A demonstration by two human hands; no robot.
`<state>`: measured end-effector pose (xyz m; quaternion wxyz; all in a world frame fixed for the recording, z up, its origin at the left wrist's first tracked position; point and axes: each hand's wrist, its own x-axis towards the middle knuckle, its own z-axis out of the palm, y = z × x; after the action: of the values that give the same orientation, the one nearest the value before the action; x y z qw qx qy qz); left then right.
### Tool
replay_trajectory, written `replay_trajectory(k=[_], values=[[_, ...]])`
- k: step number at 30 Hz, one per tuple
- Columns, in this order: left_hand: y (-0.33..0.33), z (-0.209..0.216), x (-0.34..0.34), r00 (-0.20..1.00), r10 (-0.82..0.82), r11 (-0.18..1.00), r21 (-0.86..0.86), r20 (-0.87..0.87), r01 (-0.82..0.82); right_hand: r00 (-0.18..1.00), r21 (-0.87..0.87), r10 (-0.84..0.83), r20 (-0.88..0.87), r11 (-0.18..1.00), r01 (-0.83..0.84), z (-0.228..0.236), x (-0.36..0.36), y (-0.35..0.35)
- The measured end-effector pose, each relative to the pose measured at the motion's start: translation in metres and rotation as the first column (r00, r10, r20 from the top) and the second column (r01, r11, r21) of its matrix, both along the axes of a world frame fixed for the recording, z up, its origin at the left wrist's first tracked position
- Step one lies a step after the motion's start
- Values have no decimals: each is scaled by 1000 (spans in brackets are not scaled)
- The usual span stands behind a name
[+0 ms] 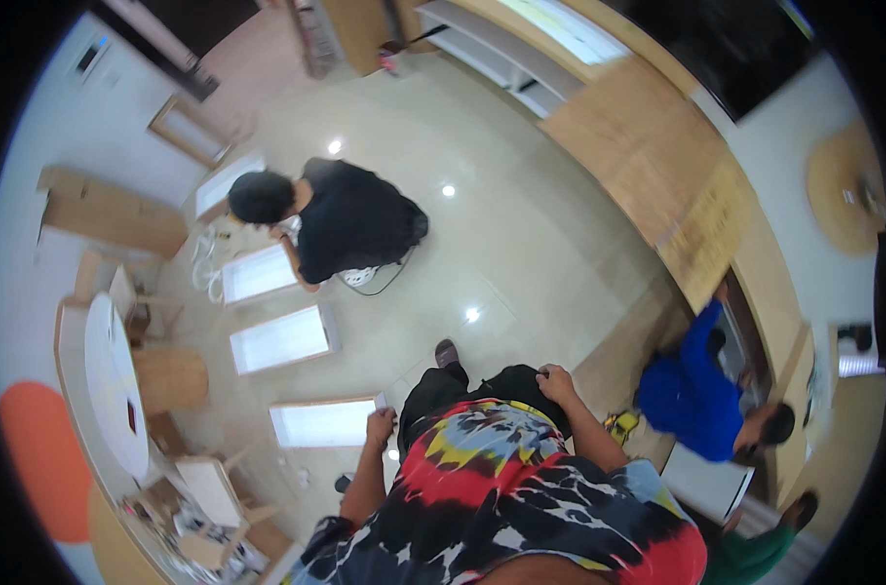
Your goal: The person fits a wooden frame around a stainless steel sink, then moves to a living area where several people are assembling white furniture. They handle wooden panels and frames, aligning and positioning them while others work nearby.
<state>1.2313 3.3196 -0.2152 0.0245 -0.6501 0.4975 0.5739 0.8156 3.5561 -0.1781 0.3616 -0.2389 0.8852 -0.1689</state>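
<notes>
As you look down past your tie-dyed shirt (501, 458), your left hand (381, 427) hangs beside your black trousers (428, 400), fingers curled, and your right hand (557, 383) rests at the other thigh, also curled; whether either is clamped on cloth, you cannot tell from this view. Your left hand is nearest a shallow white tray (326, 424), which lies on the pale floor (521, 224) just beyond it, and one dark shoe (446, 353) shows ahead. Near your right side is a yellow-and-black item (620, 427), and past it a person in blue (687, 400) bends at a long wooden counter (770, 283). Farther to your left lie a second tray (282, 339) and a third (258, 273), beside a seated person in black (360, 214). A careless sidestep left could catch a tray edge, since the trays lie low and close to your path; stepping right could bring your foot onto the yellow item. Farther off, the tan board (711, 234) on the counter bears faint marks, too blurred to read; no brand or label is legible.
</notes>
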Motion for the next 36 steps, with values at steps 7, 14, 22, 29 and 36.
replay_trajectory(k=[7,14,22,29,36], values=[[-122,18,-70,862,-504,853,-127,58,507,979,-150,196,59,971,-185,67,-48,-153],[-200,14,-194,942,-277,941,-143,188,306,897,-108,394,202,919,-379,97,-153,-306],[-278,-30,-294,841,-497,839,-129,215,528,746,7,659,-93,750,-662,114,-371,-520],[-428,46,-412,976,217,957,-204,37,-205,761,-279,643,-84,718,-638,160,-419,-776],[-568,10,-462,900,427,904,-49,89,-424,551,-167,834,-23,540,-825,86,-440,-925]])
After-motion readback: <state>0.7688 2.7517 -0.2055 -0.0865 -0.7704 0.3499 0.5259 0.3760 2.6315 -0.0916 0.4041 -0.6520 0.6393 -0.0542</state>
